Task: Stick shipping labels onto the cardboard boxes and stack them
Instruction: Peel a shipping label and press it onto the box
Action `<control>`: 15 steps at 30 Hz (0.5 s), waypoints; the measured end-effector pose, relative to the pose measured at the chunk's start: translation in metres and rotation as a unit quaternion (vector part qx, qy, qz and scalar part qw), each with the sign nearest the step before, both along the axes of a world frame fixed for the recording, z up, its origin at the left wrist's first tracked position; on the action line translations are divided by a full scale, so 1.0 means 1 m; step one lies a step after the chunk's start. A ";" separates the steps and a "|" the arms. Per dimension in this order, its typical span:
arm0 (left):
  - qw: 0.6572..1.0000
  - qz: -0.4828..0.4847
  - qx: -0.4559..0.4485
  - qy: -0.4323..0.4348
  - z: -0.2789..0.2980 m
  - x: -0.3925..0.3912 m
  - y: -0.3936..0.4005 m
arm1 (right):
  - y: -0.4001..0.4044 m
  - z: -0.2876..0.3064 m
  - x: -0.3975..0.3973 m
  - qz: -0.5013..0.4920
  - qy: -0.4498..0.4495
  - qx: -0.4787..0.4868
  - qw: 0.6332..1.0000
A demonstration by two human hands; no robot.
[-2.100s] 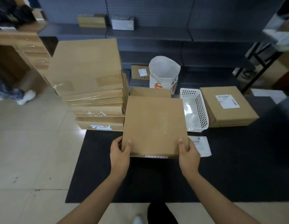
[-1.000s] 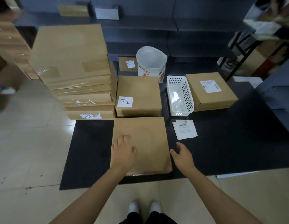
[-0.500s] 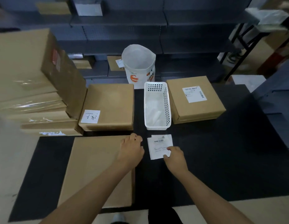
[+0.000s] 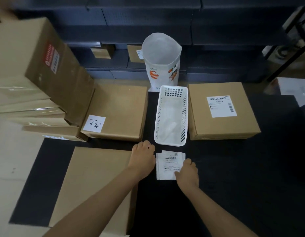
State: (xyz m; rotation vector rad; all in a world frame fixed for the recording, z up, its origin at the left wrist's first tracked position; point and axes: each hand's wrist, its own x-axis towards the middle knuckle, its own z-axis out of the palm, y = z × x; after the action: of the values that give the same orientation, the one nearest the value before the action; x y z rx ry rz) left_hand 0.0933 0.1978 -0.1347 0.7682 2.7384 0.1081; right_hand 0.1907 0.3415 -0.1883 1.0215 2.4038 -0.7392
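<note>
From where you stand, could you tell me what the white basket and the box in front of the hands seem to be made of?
White basket: looks like moulded plastic, slightly glossy, with rows of punched holes in its walls. Box: plain brown cardboard, matte and unprinted on top, with no label on it yet.

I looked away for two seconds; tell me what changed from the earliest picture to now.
Both hands let go of the plain brown cardboard box, now lying flat on the black mat. The right hand moved to the white shipping labels and touches them; the left hand rests beside them. The white perforated plastic basket and the labelled cardboard box kept their places.
</note>
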 end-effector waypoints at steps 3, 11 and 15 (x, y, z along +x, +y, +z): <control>1.000 -0.002 0.009 -0.008 -0.002 -0.005 0.005 | 0.004 0.001 -0.003 -0.015 0.006 -0.016 1.000; 1.000 -0.015 -0.016 -0.004 0.003 -0.012 0.008 | 0.015 0.008 -0.006 -0.033 -0.005 -0.009 0.999; 0.999 -0.024 -0.036 -0.001 0.008 -0.010 0.006 | 0.020 0.014 -0.003 -0.056 0.017 -0.030 0.998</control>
State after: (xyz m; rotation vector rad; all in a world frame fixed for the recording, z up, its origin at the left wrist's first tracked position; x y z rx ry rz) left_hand 0.0834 0.2037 -0.1264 0.8121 2.7051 0.0009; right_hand 0.1879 0.3615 -0.1741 1.1347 2.3531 -0.8675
